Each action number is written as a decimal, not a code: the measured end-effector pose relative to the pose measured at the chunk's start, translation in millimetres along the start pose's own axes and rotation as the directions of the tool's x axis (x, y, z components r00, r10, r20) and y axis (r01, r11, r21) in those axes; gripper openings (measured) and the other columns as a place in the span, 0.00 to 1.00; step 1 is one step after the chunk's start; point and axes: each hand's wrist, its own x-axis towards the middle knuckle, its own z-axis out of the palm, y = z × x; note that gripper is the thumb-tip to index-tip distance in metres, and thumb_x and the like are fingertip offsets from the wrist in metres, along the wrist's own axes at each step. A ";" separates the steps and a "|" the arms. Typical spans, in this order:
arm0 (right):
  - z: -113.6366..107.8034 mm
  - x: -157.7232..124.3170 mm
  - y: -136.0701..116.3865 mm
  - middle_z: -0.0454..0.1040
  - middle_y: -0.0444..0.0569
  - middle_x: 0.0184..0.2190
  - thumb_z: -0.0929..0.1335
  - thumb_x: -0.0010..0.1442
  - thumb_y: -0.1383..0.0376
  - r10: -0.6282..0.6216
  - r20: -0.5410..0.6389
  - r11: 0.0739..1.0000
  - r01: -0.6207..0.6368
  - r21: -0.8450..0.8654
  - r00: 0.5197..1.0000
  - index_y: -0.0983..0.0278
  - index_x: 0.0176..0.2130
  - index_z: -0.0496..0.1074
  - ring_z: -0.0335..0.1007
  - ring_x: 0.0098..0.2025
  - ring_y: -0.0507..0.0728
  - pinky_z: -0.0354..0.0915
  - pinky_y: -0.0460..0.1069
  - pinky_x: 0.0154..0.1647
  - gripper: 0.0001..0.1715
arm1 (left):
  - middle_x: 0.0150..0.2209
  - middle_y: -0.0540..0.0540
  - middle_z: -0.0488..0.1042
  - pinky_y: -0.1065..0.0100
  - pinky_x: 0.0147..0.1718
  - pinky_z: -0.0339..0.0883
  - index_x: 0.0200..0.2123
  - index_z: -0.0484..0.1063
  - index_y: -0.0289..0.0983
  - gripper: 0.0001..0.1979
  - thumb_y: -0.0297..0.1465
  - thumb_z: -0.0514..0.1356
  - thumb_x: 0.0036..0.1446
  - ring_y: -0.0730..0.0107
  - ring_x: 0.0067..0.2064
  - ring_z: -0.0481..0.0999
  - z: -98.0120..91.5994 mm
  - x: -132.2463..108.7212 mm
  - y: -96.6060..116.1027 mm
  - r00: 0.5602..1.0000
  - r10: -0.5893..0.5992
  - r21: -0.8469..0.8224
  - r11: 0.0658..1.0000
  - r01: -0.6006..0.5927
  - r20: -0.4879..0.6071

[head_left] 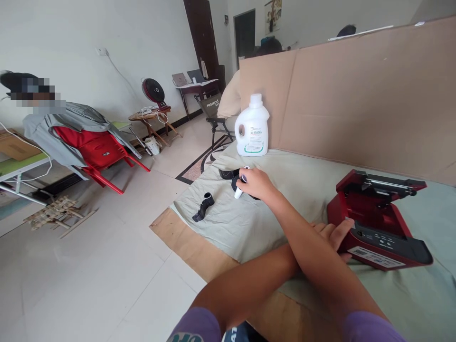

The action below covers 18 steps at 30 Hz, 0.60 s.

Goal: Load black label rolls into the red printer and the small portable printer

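Note:
My forearms cross, the right one over the left. My right hand [257,184] is closed around a small white rod-like piece [238,193], whose exact kind I cannot make out. Beneath and beside that hand lie black pieces [228,174], partly hidden by the fingers. A separate black curved piece with a round ring-like end [204,207] rests on the cloth to the left. On the right, my left hand [335,235] grips the near left corner of a red and black printer [377,256]. The printer's lid [383,183] is raised, with a metal roller bar under it.
A white detergent jug [252,128] stands behind my right hand, against an upright cardboard panel [349,104]. Pale green cloth [295,180] covers the table; brown cardboard [192,247] shows at its edge. Another person [71,118] sits at the left on a red chair [96,147].

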 end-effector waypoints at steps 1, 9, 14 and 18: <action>2.9 0.0 -3.0 0.77 0.50 0.33 0.63 0.62 0.58 -0.014 0.028 0.999 0.015 -0.034 1.000 0.59 0.38 0.72 0.71 0.35 0.58 0.54 0.49 0.29 0.11 | 0.64 0.31 0.64 0.52 0.58 0.63 0.71 0.39 0.31 0.41 0.45 0.53 0.65 0.47 0.59 0.69 0.2 -0.3 -0.3 1.000 -0.003 0.014 1.000 0.003 -0.001; 48.3 3.3 -12.8 0.78 0.58 0.45 0.69 0.57 0.66 -0.005 0.339 0.999 0.016 -0.031 0.941 0.62 0.45 0.72 0.76 0.43 0.64 0.61 0.50 0.35 0.14 | 0.56 0.37 0.72 0.55 0.51 0.68 0.71 0.39 0.38 0.41 0.46 0.55 0.63 0.51 0.53 0.74 15.7 -4.0 -9.2 0.979 0.054 0.041 0.998 -0.047 -0.198; 50.8 6.6 0.4 0.78 0.54 0.41 0.68 0.58 0.63 -0.001 0.316 0.991 -0.042 0.129 0.949 0.61 0.40 0.70 0.76 0.42 0.62 0.62 0.49 0.35 0.08 | 0.56 0.37 0.72 0.55 0.52 0.68 0.71 0.39 0.39 0.41 0.46 0.55 0.63 0.51 0.54 0.73 17.6 -3.4 -7.7 0.984 0.034 0.045 0.999 -0.027 -0.173; 34.7 6.6 8.9 0.77 0.44 0.39 0.64 0.62 0.56 0.014 0.251 0.942 -0.097 0.322 0.968 0.59 0.40 0.65 0.75 0.39 0.54 0.64 0.45 0.35 0.10 | 0.59 0.35 0.69 0.52 0.56 0.64 0.72 0.37 0.36 0.43 0.43 0.55 0.62 0.49 0.57 0.71 17.8 -0.6 -5.3 0.992 0.003 0.002 1.000 -0.002 -0.124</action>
